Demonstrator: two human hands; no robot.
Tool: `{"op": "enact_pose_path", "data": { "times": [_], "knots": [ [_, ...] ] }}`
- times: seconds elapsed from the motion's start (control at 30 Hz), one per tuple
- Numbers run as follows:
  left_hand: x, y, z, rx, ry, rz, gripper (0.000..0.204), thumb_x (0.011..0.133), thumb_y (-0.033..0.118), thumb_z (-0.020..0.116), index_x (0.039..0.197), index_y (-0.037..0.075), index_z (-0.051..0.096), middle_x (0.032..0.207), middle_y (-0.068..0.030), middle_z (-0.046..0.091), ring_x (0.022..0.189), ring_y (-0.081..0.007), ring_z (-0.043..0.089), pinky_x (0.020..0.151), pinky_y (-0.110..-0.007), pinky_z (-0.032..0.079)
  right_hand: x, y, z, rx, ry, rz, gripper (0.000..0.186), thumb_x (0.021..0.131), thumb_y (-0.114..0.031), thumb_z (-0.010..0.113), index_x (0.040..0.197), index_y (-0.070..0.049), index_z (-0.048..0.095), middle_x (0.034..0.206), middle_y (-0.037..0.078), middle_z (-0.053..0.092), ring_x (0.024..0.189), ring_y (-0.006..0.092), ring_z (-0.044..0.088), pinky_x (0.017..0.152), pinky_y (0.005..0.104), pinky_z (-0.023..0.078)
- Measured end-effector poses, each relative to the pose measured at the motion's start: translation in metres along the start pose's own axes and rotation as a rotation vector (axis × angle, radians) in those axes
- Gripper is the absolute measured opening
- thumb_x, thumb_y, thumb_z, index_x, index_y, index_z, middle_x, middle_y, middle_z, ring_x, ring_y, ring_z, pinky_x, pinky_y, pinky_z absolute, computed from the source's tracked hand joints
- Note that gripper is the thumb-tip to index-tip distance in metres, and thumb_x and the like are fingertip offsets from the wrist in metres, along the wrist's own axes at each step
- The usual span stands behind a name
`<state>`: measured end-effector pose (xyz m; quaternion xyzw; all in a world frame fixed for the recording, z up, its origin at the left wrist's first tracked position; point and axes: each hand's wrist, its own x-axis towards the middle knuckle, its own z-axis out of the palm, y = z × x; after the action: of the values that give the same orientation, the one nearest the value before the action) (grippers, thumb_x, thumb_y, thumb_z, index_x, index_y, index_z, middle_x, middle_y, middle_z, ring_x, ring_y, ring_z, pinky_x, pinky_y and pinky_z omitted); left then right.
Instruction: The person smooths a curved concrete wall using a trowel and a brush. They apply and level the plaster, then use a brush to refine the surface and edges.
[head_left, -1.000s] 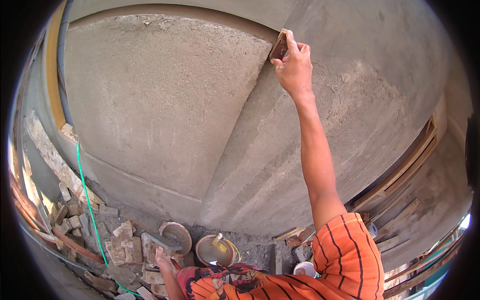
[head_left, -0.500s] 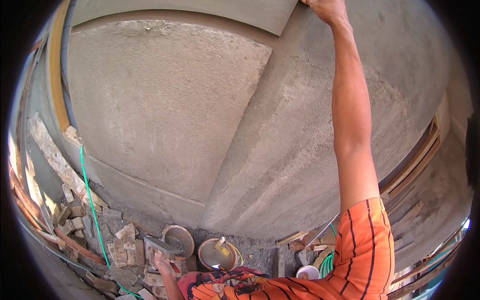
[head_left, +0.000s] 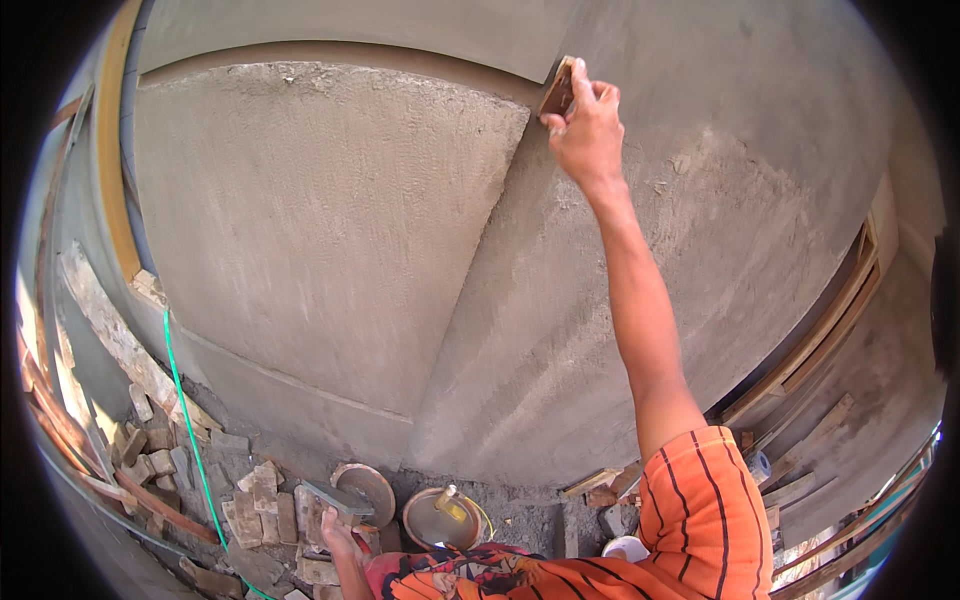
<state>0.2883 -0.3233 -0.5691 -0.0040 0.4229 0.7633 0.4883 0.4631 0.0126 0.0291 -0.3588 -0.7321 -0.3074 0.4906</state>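
Observation:
My right arm reaches up to the grey plastered wall point(head_left: 330, 230). In my right hand point(head_left: 590, 140) is a small brown wooden block point(head_left: 557, 90), gripped by its edges and held at the corner where the recessed panel meets the raised plaster. Low down, near my body, my left hand point(head_left: 338, 533) is closed round a flat grey plastering trowel point(head_left: 338, 498). Its handle is mostly hidden by the fingers. The panel's upper edge is rough, with a dark groove point(head_left: 330, 52) running above it.
Along the wall's foot stand a round pan point(head_left: 372, 485) and a bucket point(head_left: 408, 520) of grey liquid, with a yellow-handled brush point(head_left: 452, 507) in it. Broken bricks point(head_left: 265, 495), a green hose point(head_left: 190, 425) and planks point(head_left: 110, 310) lie at the left. A white pail point(head_left: 625, 548) stands right of my body.
My right hand has come down and left from the top edge, bringing the wooden block into sight at the panel's corner. My left hand stays low with the trowel.

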Motion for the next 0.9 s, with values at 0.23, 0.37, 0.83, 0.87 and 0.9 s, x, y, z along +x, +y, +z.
{"op": "enact_pose_path", "data": {
  "times": [0.23,0.37,0.83,0.87,0.9],
  "knots": [
    [-0.008,0.006,-0.004,-0.059,0.045,0.015,0.036,0.090,0.037,0.049,0.117,0.014,0.052,0.105,0.0007,0.061,0.078,-0.0129,0.057,0.054,-0.026,0.038,0.173,-0.001,-0.078,-0.125,0.084,-0.133,0.054,0.067,-0.007,0.076,0.116,0.000,0.054,0.096,0.020,0.064,0.103,0.0382,0.057,0.087,0.0430,0.049],
    [0.004,-0.014,-0.029,-0.058,0.033,0.003,0.035,0.090,0.037,0.049,0.117,0.014,0.053,0.104,0.0011,0.061,0.075,-0.0139,0.057,0.054,-0.026,0.040,0.174,-0.020,-0.094,-0.114,-0.026,-0.095,0.053,0.068,-0.009,0.075,0.117,-0.002,0.055,0.093,0.021,0.065,0.102,0.0372,0.058,0.089,0.0424,0.048],
    [-0.014,0.016,0.035,-0.047,-0.079,0.000,0.031,0.087,0.036,0.051,0.110,0.015,0.054,0.103,0.0021,0.061,0.083,-0.0140,0.055,0.053,-0.029,0.038,-0.203,0.009,-0.015,0.348,-0.643,0.156,0.084,0.075,0.004,0.068,0.144,-0.016,0.025,0.116,0.016,0.046,0.083,0.0295,0.066,0.069,0.0385,0.058],
    [-0.019,0.024,0.047,-0.055,-0.139,-0.023,0.032,0.087,0.036,0.050,0.111,0.015,0.054,0.104,0.0017,0.061,0.084,-0.0145,0.056,0.054,-0.029,0.038,-0.220,0.005,-0.023,0.649,-0.662,0.344,0.086,0.075,0.005,0.068,0.145,-0.018,0.024,0.116,0.016,0.048,0.084,0.0284,0.066,0.070,0.0372,0.058],
    [-0.026,0.033,0.052,-0.058,-0.170,-0.041,0.033,0.087,0.036,0.050,0.112,0.015,0.054,0.104,0.0013,0.061,0.086,-0.0151,0.056,0.054,-0.030,0.038,-0.242,-0.004,-0.026,0.971,-0.688,0.540,0.087,0.075,0.006,0.067,0.146,-0.019,0.022,0.116,0.016,0.049,0.086,0.0274,0.066,0.071,0.0360,0.058]
  ]
}}
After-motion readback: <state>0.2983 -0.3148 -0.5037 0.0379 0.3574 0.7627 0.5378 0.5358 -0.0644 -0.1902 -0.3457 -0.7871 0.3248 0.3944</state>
